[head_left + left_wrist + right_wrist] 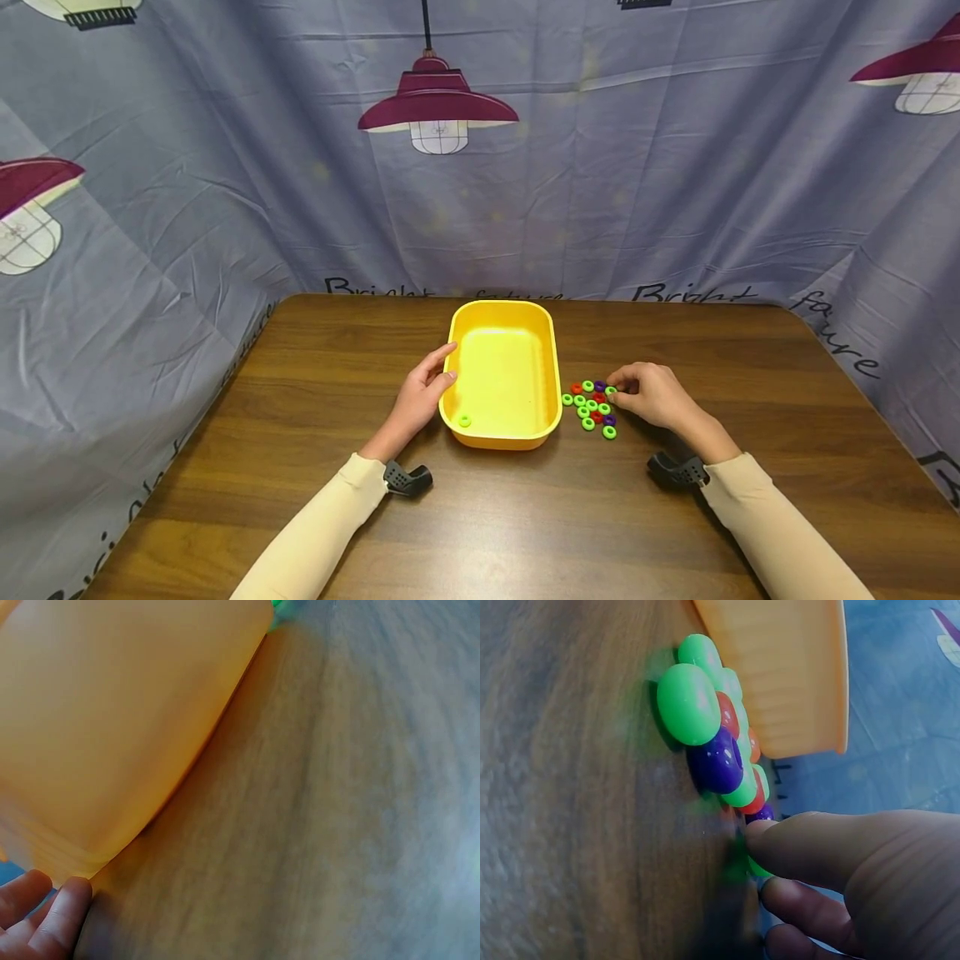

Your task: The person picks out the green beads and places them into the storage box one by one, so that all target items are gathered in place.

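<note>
A yellow plastic bin [500, 442] sits on the wooden table with one green ring [465, 421] inside, near its front left corner. My left hand [420, 393] holds the bin by its left side, thumb at the rim; in the left wrist view, fingers [64, 919] touch the bin wall [127, 727] low down. To the right of the bin lies a cluster of small rings in green, red and purple. At the cluster's far right edge my right hand [654, 395] pinches a green ring [757, 866] between thumb and fingers, close over the table; the thumb partly hides it.
Several loose rings, among them a purple ring [716, 761] and a green ring [609, 433], lie beside the bin's right wall. The brown table [517, 517] extends around both arms. A grey-blue curtain [600, 208] with printed lamps hangs behind its back edge.
</note>
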A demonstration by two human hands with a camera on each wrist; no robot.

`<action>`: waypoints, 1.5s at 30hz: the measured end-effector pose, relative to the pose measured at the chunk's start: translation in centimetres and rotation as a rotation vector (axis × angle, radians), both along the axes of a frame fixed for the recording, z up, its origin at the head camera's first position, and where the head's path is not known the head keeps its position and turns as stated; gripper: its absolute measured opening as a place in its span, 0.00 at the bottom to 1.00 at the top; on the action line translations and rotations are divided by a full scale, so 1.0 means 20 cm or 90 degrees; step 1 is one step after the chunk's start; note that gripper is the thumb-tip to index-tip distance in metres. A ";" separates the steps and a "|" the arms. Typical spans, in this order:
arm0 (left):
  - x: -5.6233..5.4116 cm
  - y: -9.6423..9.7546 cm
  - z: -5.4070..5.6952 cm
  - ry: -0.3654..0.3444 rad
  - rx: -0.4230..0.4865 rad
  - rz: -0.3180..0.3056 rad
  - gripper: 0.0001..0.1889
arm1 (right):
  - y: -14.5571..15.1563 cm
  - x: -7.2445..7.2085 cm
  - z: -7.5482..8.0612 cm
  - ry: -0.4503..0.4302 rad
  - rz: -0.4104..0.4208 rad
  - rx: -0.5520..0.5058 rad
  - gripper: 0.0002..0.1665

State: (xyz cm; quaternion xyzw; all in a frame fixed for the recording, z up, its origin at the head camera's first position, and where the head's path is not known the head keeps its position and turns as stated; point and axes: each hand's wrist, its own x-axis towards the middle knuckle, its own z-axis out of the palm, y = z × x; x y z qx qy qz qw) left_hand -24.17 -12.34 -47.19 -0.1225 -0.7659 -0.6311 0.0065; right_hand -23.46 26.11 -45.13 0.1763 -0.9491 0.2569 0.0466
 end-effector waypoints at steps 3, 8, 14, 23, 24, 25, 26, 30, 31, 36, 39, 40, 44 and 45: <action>0.00 0.00 0.00 -0.001 -0.002 0.002 0.26 | 0.00 0.00 0.00 0.002 0.003 0.005 0.08; 0.00 0.01 0.00 0.000 -0.003 0.004 0.26 | 0.00 0.00 0.00 0.002 0.006 0.008 0.09; 0.00 0.01 0.00 -0.001 0.005 0.003 0.26 | 0.00 0.00 0.01 -0.005 0.009 0.015 0.09; 0.00 0.00 0.00 -0.009 0.010 -0.004 0.26 | 0.00 0.00 0.01 -0.011 0.008 0.014 0.07; 0.00 0.00 -0.01 -0.008 0.011 -0.005 0.26 | 0.00 0.00 0.01 -0.010 0.008 0.013 0.07; 0.00 0.00 -0.01 -0.007 0.011 -0.005 0.26 | 0.01 0.00 0.02 -0.010 0.009 0.011 0.07; 0.00 0.00 0.00 -0.007 0.010 -0.005 0.27 | 0.01 0.00 0.03 -0.010 0.009 0.010 0.07; 0.00 0.00 0.00 -0.001 0.010 -0.006 0.27 | 0.00 0.01 0.06 -0.003 0.001 0.005 0.08; 0.00 0.00 0.00 0.000 0.008 -0.006 0.27 | 0.00 0.01 0.07 0.000 -0.001 0.003 0.08; 0.00 0.00 0.01 0.001 0.001 -0.010 0.27 | -0.02 0.00 0.12 0.019 0.002 -0.012 0.08; 0.00 0.00 0.00 0.000 0.002 -0.009 0.27 | -0.04 0.00 0.15 0.025 0.004 -0.021 0.08; 0.00 0.00 0.00 0.001 0.002 -0.007 0.27 | -0.05 0.00 0.16 0.026 0.005 -0.024 0.08; 0.00 0.00 0.00 0.000 0.004 -0.007 0.26 | -0.09 -0.01 0.20 0.026 0.010 -0.035 0.09; 0.00 0.00 0.00 -0.001 0.004 -0.006 0.26 | -0.10 -0.01 0.21 0.024 0.012 -0.039 0.09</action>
